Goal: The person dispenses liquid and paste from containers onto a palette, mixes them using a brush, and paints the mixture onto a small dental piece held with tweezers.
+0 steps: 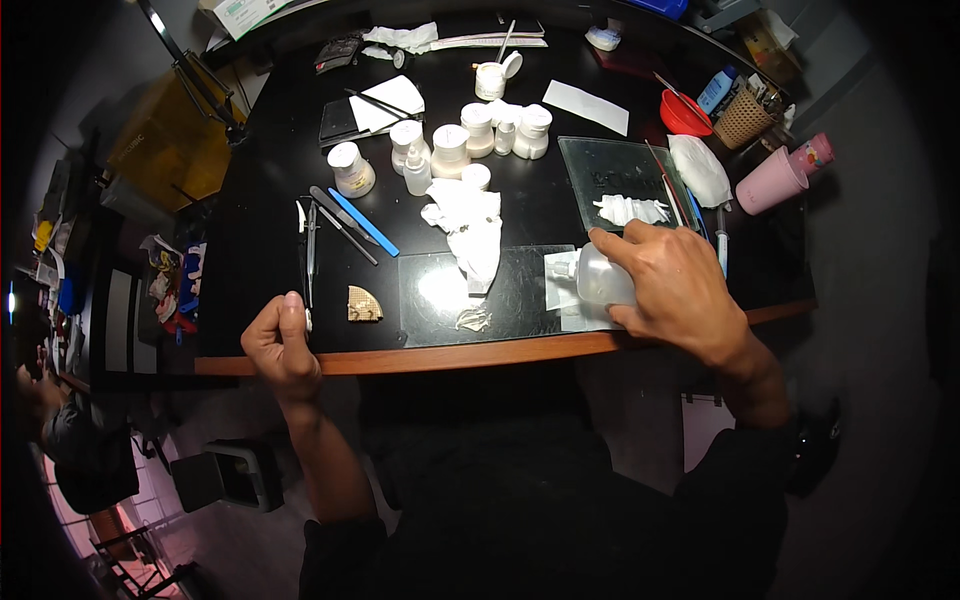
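My right hand (672, 285) is wrapped round a translucent squeeze bottle (603, 276), tipped on its side with its nozzle toward the left. The bottle is over pale paper pieces (560, 300) at the right end of a clear glass sheet (520, 290). My left hand (285, 345) is closed near the table's front edge, thumb pressed to the fingers. A small pale bit shows beside those fingers, too small to name. Right of this hand lies a tan, grid-patterned wedge (364, 304). A crumpled white tissue (474, 240) and a smear of grey-beige paste (473, 319) are on the glass.
Several white-lidded jars (451, 150) stand mid-table, with a dropper bottle (416, 172) among them. Tweezers and a blue-handled tool (363, 222) lie left. A second glass plate (590, 165) bears a folded tissue (632, 210). At right are a red bowl (686, 112) and pink cup (771, 182).
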Tool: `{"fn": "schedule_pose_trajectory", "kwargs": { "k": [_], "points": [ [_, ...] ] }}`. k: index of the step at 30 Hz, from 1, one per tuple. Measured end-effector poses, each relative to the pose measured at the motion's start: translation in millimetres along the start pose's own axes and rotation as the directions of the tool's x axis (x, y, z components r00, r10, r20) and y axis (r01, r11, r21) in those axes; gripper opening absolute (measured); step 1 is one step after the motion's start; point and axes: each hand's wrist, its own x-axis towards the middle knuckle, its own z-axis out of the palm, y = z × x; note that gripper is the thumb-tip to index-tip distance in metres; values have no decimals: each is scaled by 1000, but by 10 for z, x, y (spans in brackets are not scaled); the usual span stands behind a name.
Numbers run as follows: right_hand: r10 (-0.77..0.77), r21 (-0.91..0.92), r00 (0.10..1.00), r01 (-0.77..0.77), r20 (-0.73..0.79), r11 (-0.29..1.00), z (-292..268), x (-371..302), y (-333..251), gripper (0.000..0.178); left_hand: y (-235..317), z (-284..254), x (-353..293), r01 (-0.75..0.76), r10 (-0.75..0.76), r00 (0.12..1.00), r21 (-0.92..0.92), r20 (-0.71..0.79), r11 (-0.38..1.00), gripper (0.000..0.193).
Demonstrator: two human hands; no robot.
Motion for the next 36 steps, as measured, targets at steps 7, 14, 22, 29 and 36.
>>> {"fn": "schedule_pose_trajectory", "kwargs": {
  "k": [7,14,22,29,36],
  "points": [
    [-36,-243,989,71,146,967,26,193,-41,62,-193,-113,28,156,-147,985,-100,86,983,49],
    [-47,-277,985,93,167,956,-29,244,-74,58,-177,-111,18,120,-112,985,-52,132,991,48],
    [-19,-161,984,48,178,986,-113,219,-23,64,-187,-122,14,96,-88,986,-51,142,994,48],
    [52,542,988,37,-148,839,45,26,326,73,-225,-111,21,69,-57,996,-183,70,981,33],
    [218,879,918,217,-332,423,314,275,296,69,229,273,224,-33,24,979,43,202,999,15]
  ]
}}
